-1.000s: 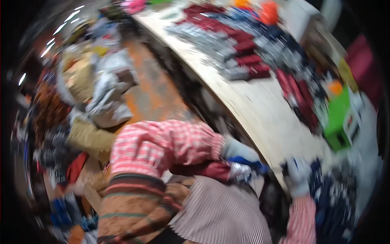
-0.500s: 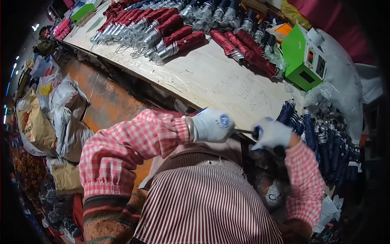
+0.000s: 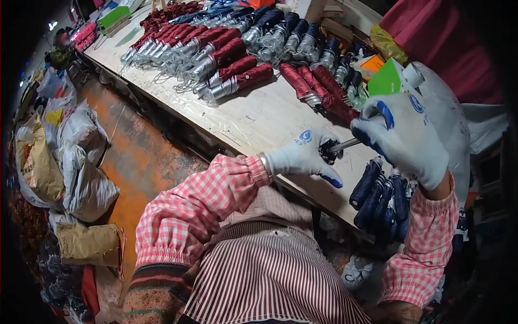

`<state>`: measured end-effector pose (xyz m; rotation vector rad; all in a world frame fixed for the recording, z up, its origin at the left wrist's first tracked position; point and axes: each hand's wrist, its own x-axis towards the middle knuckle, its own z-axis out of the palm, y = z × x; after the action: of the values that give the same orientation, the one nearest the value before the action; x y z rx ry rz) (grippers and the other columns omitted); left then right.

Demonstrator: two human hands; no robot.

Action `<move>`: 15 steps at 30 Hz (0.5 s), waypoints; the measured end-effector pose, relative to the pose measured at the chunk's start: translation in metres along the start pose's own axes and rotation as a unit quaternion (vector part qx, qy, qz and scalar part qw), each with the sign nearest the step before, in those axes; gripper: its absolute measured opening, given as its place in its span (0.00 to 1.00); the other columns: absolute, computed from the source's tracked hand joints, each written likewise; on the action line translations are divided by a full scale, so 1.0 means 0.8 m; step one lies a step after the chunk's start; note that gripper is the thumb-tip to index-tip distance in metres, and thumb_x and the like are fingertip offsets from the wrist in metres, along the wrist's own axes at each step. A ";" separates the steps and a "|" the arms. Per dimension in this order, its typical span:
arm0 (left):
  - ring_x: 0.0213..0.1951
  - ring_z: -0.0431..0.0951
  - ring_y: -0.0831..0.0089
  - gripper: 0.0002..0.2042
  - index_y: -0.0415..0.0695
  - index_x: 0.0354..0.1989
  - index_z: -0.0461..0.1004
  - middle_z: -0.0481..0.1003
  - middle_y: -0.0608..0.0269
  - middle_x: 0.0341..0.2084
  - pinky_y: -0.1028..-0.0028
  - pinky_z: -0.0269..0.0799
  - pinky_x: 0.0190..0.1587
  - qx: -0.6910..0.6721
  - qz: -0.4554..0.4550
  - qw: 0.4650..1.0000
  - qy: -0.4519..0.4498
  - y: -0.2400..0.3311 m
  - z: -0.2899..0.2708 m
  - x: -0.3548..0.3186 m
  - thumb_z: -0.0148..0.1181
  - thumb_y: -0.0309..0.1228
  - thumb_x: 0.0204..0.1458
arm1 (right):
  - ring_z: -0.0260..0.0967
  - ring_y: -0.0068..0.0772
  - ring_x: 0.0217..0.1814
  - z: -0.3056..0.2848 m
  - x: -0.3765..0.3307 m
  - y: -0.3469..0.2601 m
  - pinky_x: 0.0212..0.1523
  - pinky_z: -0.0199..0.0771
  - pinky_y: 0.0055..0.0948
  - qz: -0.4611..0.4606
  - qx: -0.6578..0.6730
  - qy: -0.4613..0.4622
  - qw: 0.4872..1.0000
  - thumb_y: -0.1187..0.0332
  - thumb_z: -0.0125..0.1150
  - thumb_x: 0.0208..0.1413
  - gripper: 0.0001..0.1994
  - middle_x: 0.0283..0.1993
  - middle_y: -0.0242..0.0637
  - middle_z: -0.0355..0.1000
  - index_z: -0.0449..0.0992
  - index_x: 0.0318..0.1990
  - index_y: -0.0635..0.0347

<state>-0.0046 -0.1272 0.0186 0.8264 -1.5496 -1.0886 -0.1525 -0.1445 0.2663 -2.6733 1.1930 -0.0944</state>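
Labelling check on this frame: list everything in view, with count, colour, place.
metal rod: 1, silver, over table front
folded umbrellas: many overlapping, maroon and navy, on table
table: 1, pale, centre
green boxes: 2, green, table's right and far-left end
orange item: 1, orange, by near green box
yellow bag: 1, yellow, upper right
plastic bag: 1, whitish, right
cloth: 1, maroon, upper right
sacks: several, white and tan, left
parcel: 1, brown, lower left
floor: 1, orange and grey, left
apron: 1, striped, lower centre
sleeves: 2, pink check, forearms
left grip: 1, white-blue glove, rod's left end
right grip: 1, white-blue glove, rod's right end
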 end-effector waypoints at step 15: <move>0.35 0.80 0.63 0.12 0.42 0.40 0.79 0.82 0.56 0.34 0.66 0.74 0.38 0.097 0.159 0.969 0.161 -0.063 -0.042 0.003 0.74 0.34 0.53 | 0.82 0.39 0.40 0.168 0.100 -0.004 0.46 0.80 0.35 -0.081 0.200 0.021 0.976 0.62 0.65 0.66 0.20 0.48 0.47 0.85 0.81 0.57 0.71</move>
<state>0.0264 -0.1552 -0.0252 0.8052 -1.4602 -0.5461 -0.0772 -0.1791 0.1340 -2.4126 0.8537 -0.3772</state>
